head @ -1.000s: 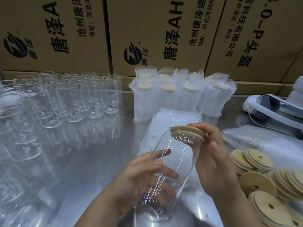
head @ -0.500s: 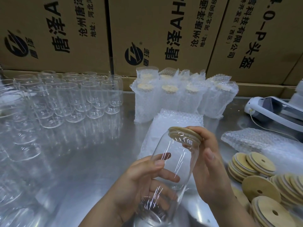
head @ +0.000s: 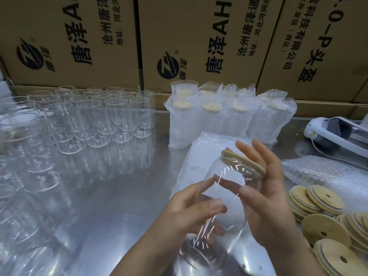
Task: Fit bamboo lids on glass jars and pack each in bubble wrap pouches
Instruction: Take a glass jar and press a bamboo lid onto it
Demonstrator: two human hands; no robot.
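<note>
I hold a clear glass jar (head: 223, 198) tilted up to the right over the steel table. A round bamboo lid (head: 244, 163) sits on its mouth. My left hand (head: 191, 212) wraps the jar's lower body. My right hand (head: 264, 194) lies against the jar's right side, palm on the lid's edge, fingers spread upward. A flat stack of bubble wrap pouches (head: 207, 154) lies right behind the jar. Loose bamboo lids (head: 322, 222) are piled at the right.
Several empty glass jars (head: 85, 120) stand in rows at the left. Wrapped jars (head: 225, 118) stand at the back centre. More bubble wrap (head: 326, 172) and a white device (head: 338, 132) lie at the right. Cardboard boxes (head: 199, 40) wall off the back.
The lid has gone from loosely resting to seated on the jar's mouth. My right fingers have lifted off the lid top and spread, and the jar has tilted more to the right.
</note>
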